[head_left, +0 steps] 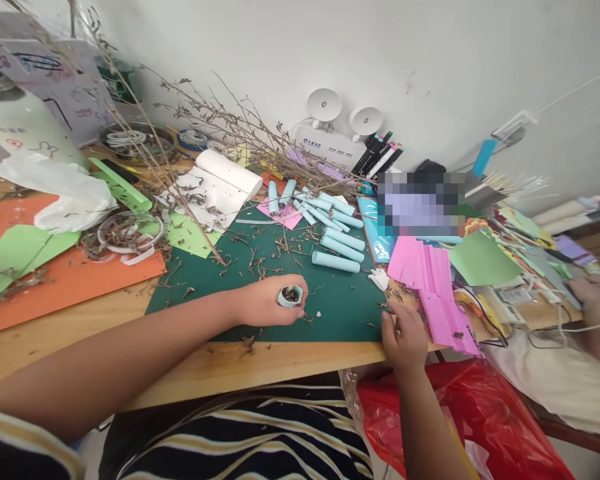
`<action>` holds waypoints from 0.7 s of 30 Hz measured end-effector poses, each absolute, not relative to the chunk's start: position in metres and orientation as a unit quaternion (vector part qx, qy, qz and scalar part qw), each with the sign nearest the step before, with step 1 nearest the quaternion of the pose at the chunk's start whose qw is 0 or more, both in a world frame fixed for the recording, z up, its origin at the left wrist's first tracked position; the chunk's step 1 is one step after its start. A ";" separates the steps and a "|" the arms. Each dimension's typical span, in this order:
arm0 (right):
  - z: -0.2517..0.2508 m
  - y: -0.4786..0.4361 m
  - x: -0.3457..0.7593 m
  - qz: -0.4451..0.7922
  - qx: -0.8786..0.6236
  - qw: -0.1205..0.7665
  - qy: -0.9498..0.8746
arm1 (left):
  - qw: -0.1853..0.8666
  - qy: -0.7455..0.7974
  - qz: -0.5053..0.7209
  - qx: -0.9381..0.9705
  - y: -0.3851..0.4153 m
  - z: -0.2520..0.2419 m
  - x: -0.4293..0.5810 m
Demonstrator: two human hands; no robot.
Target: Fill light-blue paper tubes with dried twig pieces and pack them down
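My left hand [270, 303] rests on the dark green cutting mat [330, 293] with its fingers wrapped round a light blue paper tube [290, 295]. The tube stands upright and dried leaf bits fill its open top. My right hand [405, 337] lies at the mat's right front corner, by the table edge. Its fingers are curled and pressed on the mat's edge next to pink paper strips [430, 280]. Several rolled light blue tubes [335, 233] lie at the back of the mat. Dried twigs [230, 127] and crumbled leaves are scattered across it.
Orange [80, 280] and green paper sheets [25, 250], a white plastic bag [65, 190] and tape rolls [130, 233] lie left. A white paper roll [230, 172] and markers [383, 155] sit at the back. Another person's hand [595, 293] is far right. A red bag [470, 413] hangs below.
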State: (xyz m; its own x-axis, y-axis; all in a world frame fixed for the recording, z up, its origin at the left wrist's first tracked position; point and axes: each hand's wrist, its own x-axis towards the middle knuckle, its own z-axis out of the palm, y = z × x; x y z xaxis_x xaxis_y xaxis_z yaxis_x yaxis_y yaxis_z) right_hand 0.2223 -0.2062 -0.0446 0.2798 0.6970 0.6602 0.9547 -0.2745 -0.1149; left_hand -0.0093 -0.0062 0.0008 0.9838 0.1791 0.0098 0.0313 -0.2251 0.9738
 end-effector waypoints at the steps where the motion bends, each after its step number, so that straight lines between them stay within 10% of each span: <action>1: -0.041 -0.206 0.220 -0.249 -0.744 0.255 -0.565 | 0.605 0.070 0.054 0.791 -0.007 0.004 -0.011; 9: 0.017 -0.173 0.192 -0.258 -0.666 0.281 -0.641 | 0.506 0.105 0.015 0.856 -0.011 0.015 -0.015; 21: 0.012 -0.015 0.187 -0.054 -0.758 -0.052 -0.648 | 0.673 0.090 0.026 0.734 -0.008 -0.002 -0.007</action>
